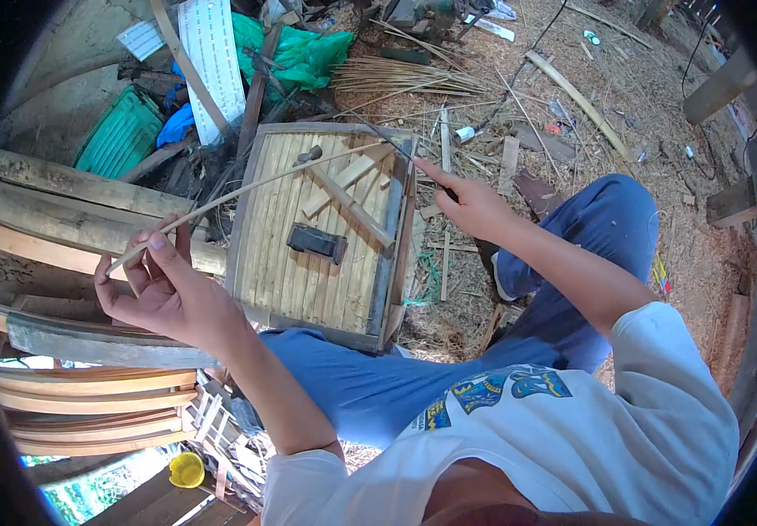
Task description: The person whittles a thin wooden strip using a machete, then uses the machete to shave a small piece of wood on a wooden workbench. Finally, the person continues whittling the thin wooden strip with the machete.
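Note:
My left hand [168,285] is closed around the near end of a long thin bamboo stick [256,186], which slants up to the right over a low slatted table [264,263]. A knife [402,150] is gripped in my right hand [471,209], its dark blade crossing the stick's far end near the table's back right corner. Below the stick, a hammer [352,208] with a wooden handle rests on the slats, overlapping a flat strip of wood [324,198]. Closer to me on the tabletop is a small dark block-shaped tool [315,243].
A bundle of thin sticks [405,79] lies on the ground behind the table, beside green plastic sheeting [295,57]. Thick bamboo poles [71,215] and curved wooden pieces [98,377] are at the left, with a yellow container [186,471] below. Shavings litter the ground.

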A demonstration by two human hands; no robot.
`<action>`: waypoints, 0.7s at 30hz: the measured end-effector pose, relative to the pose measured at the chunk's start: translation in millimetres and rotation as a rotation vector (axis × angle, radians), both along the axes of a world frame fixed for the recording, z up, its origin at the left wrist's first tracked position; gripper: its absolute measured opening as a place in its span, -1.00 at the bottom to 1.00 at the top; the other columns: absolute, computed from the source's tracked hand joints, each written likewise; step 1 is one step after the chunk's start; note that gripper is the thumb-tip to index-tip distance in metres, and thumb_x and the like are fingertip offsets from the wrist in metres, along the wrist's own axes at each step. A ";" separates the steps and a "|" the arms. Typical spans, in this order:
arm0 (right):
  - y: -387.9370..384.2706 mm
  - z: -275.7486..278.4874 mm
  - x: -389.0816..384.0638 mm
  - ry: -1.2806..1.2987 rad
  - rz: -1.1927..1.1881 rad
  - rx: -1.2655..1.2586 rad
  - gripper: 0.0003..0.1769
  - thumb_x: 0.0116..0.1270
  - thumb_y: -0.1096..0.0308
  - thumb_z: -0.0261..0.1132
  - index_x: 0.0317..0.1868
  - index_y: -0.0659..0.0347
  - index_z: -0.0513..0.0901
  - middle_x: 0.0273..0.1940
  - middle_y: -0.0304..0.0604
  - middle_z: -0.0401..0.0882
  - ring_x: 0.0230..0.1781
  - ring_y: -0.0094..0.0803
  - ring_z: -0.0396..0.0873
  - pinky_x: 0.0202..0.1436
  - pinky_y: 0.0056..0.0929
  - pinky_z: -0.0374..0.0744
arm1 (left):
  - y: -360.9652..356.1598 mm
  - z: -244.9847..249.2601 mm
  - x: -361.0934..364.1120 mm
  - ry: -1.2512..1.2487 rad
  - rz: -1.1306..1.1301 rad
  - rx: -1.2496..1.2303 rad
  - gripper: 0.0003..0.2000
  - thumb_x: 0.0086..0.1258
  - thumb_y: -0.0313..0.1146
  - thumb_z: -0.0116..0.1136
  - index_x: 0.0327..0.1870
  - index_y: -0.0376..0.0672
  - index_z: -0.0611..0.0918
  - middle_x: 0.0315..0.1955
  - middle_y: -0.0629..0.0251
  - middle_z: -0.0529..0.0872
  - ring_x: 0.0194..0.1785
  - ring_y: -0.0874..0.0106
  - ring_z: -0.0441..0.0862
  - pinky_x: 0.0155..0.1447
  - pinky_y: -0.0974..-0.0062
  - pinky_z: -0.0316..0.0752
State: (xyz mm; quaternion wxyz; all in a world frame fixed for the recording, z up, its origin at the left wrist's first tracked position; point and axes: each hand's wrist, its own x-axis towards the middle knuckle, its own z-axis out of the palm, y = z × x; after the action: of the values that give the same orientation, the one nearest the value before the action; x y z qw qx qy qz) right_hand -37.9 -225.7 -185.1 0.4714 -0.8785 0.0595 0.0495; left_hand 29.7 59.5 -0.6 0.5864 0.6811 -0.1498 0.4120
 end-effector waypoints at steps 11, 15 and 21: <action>1.2 -2.2 -1.6 -0.010 -0.018 0.000 -0.27 0.50 0.25 0.07 0.64 -0.51 0.24 -0.51 0.04 0.57 -0.56 -0.12 0.59 -0.31 -0.14 0.61 | 2.3 -0.4 4.1 0.022 0.023 0.018 -0.46 0.57 -0.59 0.14 0.42 -0.13 0.16 -0.03 0.04 0.59 -0.04 0.20 0.77 0.06 0.26 0.87; 1.0 -2.1 -1.6 -0.038 0.016 -0.145 -0.27 0.49 0.18 0.09 0.63 -0.55 0.21 -0.46 0.10 0.64 -0.45 0.04 0.68 -0.25 0.02 0.67 | -0.7 -0.6 4.2 0.017 0.013 -0.002 -0.46 0.57 -0.59 0.14 0.42 -0.13 0.16 -0.01 0.04 0.60 -0.04 0.20 0.77 0.06 0.26 0.87; 0.4 1.7 0.4 -0.007 0.017 -0.228 -0.26 0.50 0.19 0.08 0.64 -0.57 0.20 -0.43 0.08 0.66 -0.43 0.07 0.69 -0.23 0.07 0.67 | -5.1 -0.1 3.1 0.013 0.016 -0.006 -0.45 0.57 -0.58 0.16 0.43 -0.12 0.17 -0.18 0.10 0.68 -0.03 0.27 0.77 0.07 0.28 0.86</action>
State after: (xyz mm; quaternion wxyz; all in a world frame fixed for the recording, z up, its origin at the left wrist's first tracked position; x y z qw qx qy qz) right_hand -37.5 -225.3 -183.4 0.3680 -0.9271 0.0557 0.0430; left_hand 32.8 54.5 -0.7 0.5860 0.6832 -0.1393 0.4128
